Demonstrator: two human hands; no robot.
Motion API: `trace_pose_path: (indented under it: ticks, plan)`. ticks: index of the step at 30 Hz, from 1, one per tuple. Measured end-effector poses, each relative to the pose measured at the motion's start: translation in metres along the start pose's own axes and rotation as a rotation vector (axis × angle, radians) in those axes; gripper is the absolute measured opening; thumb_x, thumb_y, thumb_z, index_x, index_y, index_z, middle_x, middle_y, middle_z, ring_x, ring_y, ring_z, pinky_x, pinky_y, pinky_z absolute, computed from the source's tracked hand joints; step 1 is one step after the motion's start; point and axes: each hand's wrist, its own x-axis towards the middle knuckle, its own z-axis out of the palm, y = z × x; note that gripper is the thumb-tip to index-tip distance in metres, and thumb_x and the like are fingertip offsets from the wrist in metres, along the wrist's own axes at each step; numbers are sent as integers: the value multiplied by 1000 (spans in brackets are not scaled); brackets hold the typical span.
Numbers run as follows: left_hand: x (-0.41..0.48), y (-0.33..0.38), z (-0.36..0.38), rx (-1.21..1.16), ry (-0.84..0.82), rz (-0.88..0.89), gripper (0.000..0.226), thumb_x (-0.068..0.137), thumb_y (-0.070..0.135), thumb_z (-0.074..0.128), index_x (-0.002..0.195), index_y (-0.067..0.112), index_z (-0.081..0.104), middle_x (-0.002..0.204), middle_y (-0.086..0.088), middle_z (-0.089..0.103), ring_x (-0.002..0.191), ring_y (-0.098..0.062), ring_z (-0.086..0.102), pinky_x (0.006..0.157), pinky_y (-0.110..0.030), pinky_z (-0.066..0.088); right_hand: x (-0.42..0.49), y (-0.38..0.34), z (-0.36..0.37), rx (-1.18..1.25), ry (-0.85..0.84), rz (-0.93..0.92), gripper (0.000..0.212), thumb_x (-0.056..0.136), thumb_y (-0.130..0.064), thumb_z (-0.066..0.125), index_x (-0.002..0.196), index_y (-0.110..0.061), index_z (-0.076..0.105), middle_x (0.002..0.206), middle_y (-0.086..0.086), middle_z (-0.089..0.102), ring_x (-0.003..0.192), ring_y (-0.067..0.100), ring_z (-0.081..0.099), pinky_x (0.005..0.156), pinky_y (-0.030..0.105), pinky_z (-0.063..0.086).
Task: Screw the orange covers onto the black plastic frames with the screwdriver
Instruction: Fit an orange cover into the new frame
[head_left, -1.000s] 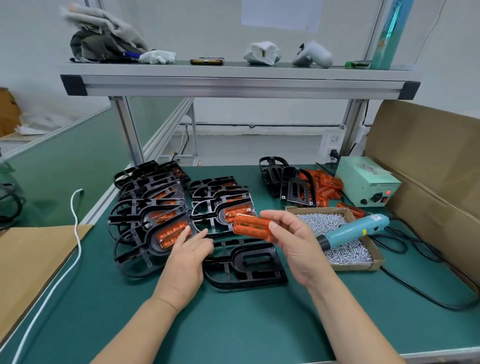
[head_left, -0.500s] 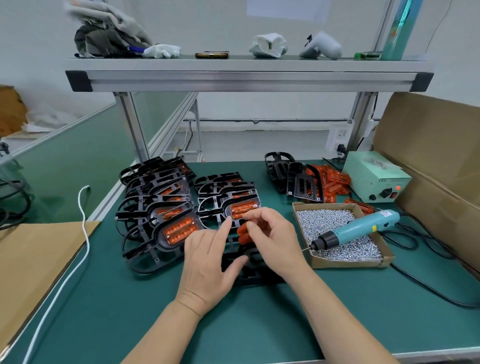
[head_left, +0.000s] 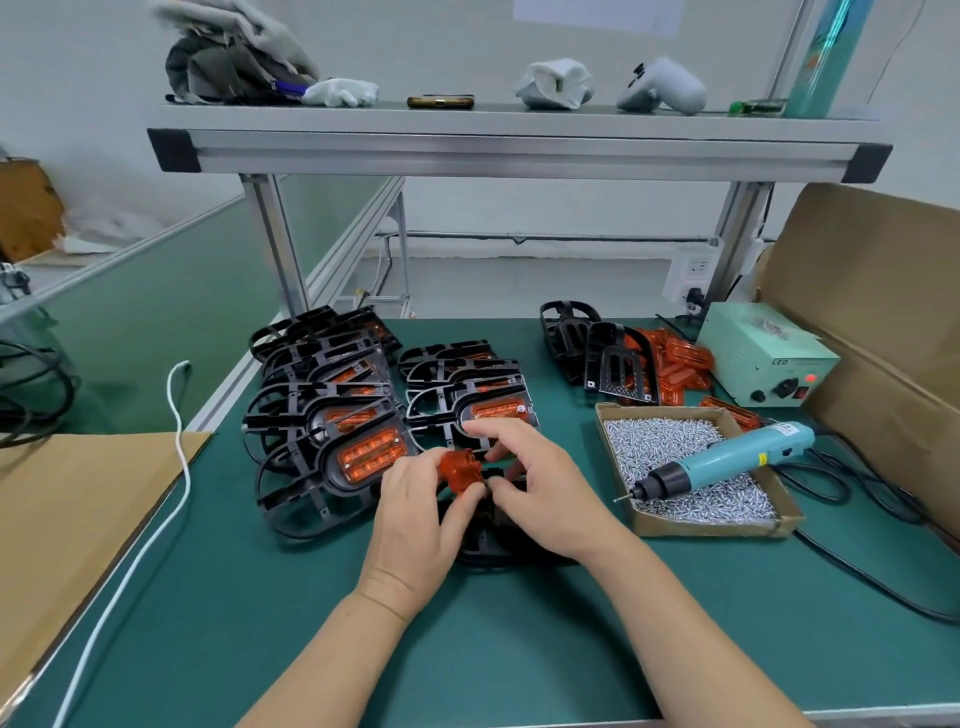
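An orange cover (head_left: 460, 470) is held between both hands over a black plastic frame (head_left: 493, 551) lying on the green mat, mostly hidden beneath them. My left hand (head_left: 421, 525) pinches the cover's left end with thumb and fingers. My right hand (head_left: 540, 488) holds its right side, fingers curled over it. The teal electric screwdriver (head_left: 727, 460) lies across the cardboard box of screws (head_left: 691, 525) to the right, with no hand on it. Frames with orange covers fitted (head_left: 358, 441) are stacked at the left.
More black frames (head_left: 613, 364) and loose orange covers (head_left: 680, 364) lie at the back right beside a green power supply (head_left: 763, 364). Cardboard stands at the right (head_left: 883, 312) and lies at the left (head_left: 67, 499). A white cable (head_left: 176, 452) runs along the left edge. An overhead shelf (head_left: 519, 145) holds gloves.
My right hand brought the orange cover down from mid-air to the frame. My left hand left the stacked frame and came onto the cover's left end.
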Motion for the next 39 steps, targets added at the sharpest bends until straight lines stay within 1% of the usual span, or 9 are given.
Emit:
trace_pose_path:
  ticks: [3, 7, 9, 14, 18, 23, 30, 34, 39]
  plan:
    - [0, -1, 1, 9, 3, -11, 32, 92, 49, 49, 105, 21, 58, 96, 9, 54, 91, -17, 49, 83, -20, 34, 3, 2, -1, -126, -80, -56, 54, 86, -8, 69, 136, -30, 62, 131, -16, 62, 120, 4, 51, 105, 22, 40]
    - [1, -2, 1, 23, -6, -35, 40, 93, 52, 46, 103, 16, 60, 93, 6, 55, 89, -18, 48, 83, -32, 40, 5, -1, 1, -162, -55, -117, 42, 86, -16, 72, 127, -23, 68, 116, -11, 67, 106, 5, 56, 98, 24, 45]
    - [1, -1, 1, 99, -12, 16, 44, 93, 56, 47, 105, 16, 61, 94, 8, 56, 90, -16, 48, 85, -33, 39, 6, 0, -6, -205, -58, -129, 37, 85, -17, 74, 121, -21, 68, 112, -8, 67, 104, 10, 58, 95, 28, 47]
    - [1, 1, 2, 281, -144, 141, 54, 86, 59, 54, 114, 15, 64, 105, 4, 63, 107, -20, 52, 100, -38, 35, 11, 11, -50, -406, -46, 54, 43, 80, -22, 84, 121, -23, 68, 106, -6, 62, 93, 12, 56, 94, 36, 47]
    - [0, 0, 3, 311, -232, 153, 52, 88, 50, 49, 124, 15, 66, 127, 1, 63, 122, -19, 53, 117, -40, 22, 9, 16, -68, -533, -201, 164, 48, 82, -27, 83, 126, -28, 65, 104, -11, 54, 88, 10, 51, 84, 28, 41]
    - [1, 2, 3, 326, -288, 116, 53, 89, 46, 43, 127, 17, 66, 131, -1, 64, 121, -16, 57, 120, -46, 21, 5, 13, -64, -572, -320, 124, 45, 81, -31, 83, 123, -29, 67, 101, -12, 53, 91, 10, 50, 85, 28, 41]
    - [1, 3, 2, 334, -291, 107, 56, 89, 47, 41, 128, 15, 66, 130, -3, 65, 120, -16, 58, 119, -48, 24, 4, 8, -54, -637, -422, 121, 48, 83, -33, 81, 127, -27, 64, 114, -5, 58, 108, 17, 56, 98, 37, 47]
    - [2, 4, 3, 333, -288, 109, 55, 89, 46, 43, 126, 14, 67, 127, -3, 66, 119, -16, 59, 118, -49, 26, 3, 8, -52, -655, -432, 122, 52, 84, -32, 80, 132, -27, 61, 118, -5, 57, 112, 18, 55, 100, 37, 47]
    - [1, 4, 2, 335, -282, 109, 54, 89, 46, 44, 126, 14, 68, 127, -3, 66, 119, -16, 59, 118, -49, 26, 2, 9, -54, -622, -435, 131, 53, 83, -32, 81, 132, -26, 61, 113, -7, 56, 108, 16, 55, 98, 33, 46]
